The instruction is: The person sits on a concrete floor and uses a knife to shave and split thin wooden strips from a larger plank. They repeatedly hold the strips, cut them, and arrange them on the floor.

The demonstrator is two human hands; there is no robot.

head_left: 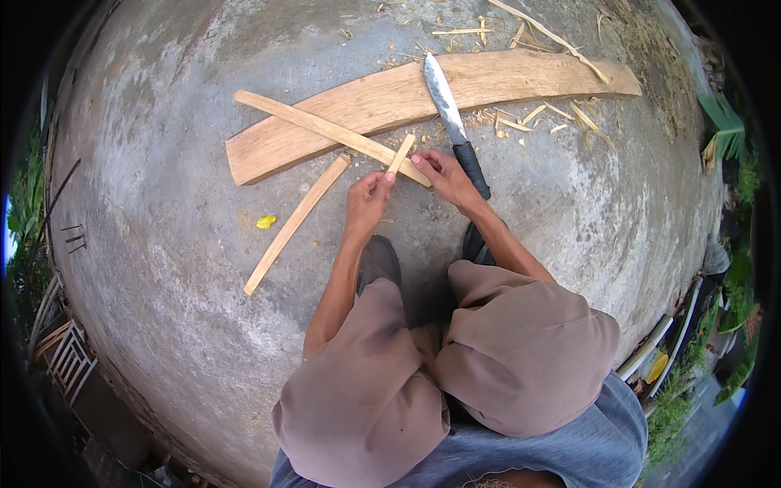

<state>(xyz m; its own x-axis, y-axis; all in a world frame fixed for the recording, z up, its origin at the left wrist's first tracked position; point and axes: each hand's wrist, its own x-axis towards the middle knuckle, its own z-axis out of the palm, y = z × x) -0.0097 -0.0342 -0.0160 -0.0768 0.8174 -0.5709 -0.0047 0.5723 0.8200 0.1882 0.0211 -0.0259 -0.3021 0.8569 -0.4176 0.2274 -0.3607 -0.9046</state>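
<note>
My left hand [368, 200] pinches a short, thin wooden piece [402, 150], which points up and away from me. Beside it, my right hand [446, 176] has its thumb and fingers closed at the near end of a long wooden strip [325, 128]. That strip slants across a thick wooden plank [366, 101], its far end out to the left. A large knife [444, 99] with a dark wrapped handle [472, 169] rests with its blade over the plank, the handle just right of my right hand.
Another wooden strip [298, 224] lies on the concrete floor [187, 211] to the left, near a small yellow leaf-like thing [266, 221]. Shavings and splinters [525, 119] scatter around the plank, and a thin stick [561, 42] leans over its right end. My shoes [380, 262] are just below my hands.
</note>
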